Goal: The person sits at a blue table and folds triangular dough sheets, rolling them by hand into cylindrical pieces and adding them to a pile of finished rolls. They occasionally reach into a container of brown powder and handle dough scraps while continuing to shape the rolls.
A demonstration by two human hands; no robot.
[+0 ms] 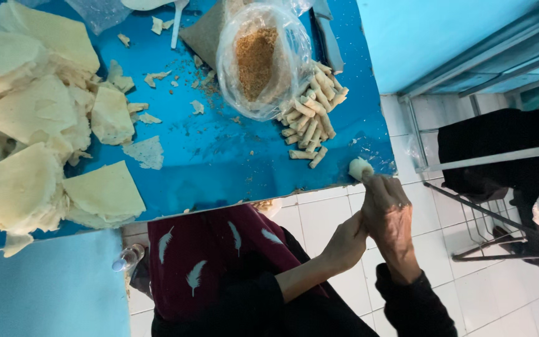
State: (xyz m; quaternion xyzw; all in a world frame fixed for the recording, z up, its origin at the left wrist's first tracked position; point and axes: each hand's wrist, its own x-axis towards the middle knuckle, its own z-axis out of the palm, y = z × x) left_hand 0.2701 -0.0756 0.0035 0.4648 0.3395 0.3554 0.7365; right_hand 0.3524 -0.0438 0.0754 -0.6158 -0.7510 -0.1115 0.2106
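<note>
My right hand [387, 215] is shut on a small pale rolled pastry [361, 168], held at the near right corner of the blue table [219, 162]. My left hand [344, 242] presses against the right hand from the left, and its fingertips are hidden behind it. A pile of several finished rolls [310, 122] lies just up the table from the hands. Beside that pile sits a clear plastic bag [229, 59] holding brown crumbly filling [256, 56].
Stacks of pale thin pastry sheets [32, 125] and torn scraps cover the table's left half. A white spoon [178, 22] lies at the far edge. A small clear bottle [129, 257] lies on the white tiled floor. A metal frame with dark cloth [500, 150] stands at the right.
</note>
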